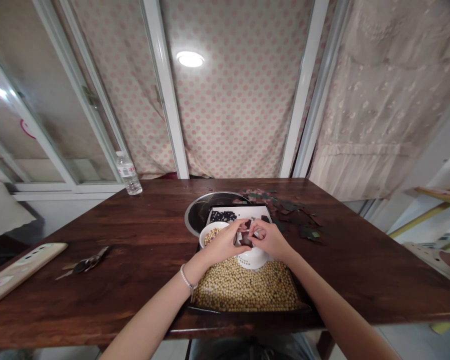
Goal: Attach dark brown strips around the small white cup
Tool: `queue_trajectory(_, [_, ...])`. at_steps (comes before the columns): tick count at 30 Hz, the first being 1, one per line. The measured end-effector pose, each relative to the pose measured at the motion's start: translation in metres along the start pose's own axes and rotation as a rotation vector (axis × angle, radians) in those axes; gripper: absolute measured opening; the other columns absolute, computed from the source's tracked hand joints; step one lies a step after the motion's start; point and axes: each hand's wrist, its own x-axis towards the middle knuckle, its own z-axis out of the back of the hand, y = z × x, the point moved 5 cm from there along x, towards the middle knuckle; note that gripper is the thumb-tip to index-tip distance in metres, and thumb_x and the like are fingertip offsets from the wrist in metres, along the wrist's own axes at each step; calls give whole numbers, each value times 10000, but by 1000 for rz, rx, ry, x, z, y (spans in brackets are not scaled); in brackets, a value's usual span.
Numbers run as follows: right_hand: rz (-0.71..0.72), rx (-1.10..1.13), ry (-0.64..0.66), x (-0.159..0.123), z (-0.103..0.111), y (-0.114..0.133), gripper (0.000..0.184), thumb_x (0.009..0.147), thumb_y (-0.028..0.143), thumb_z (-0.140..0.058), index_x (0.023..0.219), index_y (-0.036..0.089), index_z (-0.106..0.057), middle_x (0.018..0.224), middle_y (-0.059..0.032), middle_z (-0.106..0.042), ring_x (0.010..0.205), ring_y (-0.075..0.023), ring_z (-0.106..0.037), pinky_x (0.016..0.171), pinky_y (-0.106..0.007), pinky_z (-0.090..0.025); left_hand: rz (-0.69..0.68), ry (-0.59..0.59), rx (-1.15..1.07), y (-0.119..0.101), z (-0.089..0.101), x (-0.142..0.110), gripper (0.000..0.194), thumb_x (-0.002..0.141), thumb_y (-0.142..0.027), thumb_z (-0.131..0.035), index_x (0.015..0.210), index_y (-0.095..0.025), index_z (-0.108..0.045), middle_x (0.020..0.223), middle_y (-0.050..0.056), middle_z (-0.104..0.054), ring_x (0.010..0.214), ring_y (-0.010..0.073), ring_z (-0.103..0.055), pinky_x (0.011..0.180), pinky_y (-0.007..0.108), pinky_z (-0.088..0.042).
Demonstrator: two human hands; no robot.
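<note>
Dark brown scrap (245,240) | between left hand (223,243) and right hand (269,239) | fingers (254,231) pinched closed on it

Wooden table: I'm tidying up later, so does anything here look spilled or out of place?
Yes: dark flat scraps lie scattered across the wooden table beyond the tray, loose, unlike the soybeans contained in it.

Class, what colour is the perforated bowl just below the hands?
The perforated bowl is white, best seen in the head view.
</note>
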Motion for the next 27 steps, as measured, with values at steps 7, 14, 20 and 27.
queue_trajectory(7, [7, -35, 10, 1, -1, 4, 106, 677, 132, -557, 735, 203, -505, 580, 64, -504, 406, -66, -339, 420, -194, -220, 1, 9, -8, -1, 0, 0, 659, 683, -195, -701, 1258, -224, -379, 1180, 90, -567, 1096, 278, -534, 921, 402, -415])
queue_trajectory(14, [-12, -60, -9, 3, -2, 1, 80, 695, 151, -560, 716, 209, -508, 549, 63, -471, 414, -81, -340, 423, -204, -219, 6, 7, -5, 1, 0, 0, 668, 670, -210, -722, 1252, -227, -394, 1162, 93, -576, 1090, 285, -534, 927, 417, -409])
queue_trajectory(20, [-20, -62, 0, 4, -6, 5, 77, 703, 144, -548, 726, 208, -513, 587, 52, -496, 413, -81, -356, 418, -207, -232, 7, 1, 3, 1, 1, -1, 640, 664, -224, -731, 1224, -217, -420, 1175, 98, -564, 1077, 288, -538, 904, 413, -418])
queue_trajectory(27, [-37, -71, -26, 4, -10, -1, 90, 703, 134, -528, 730, 210, -489, 632, 41, -519, 408, -79, -351, 424, -211, -253, 5, -6, 20, -1, 3, -4, 652, 637, -230, -762, 1206, -214, -444, 1170, 97, -563, 1063, 289, -542, 892, 396, -421])
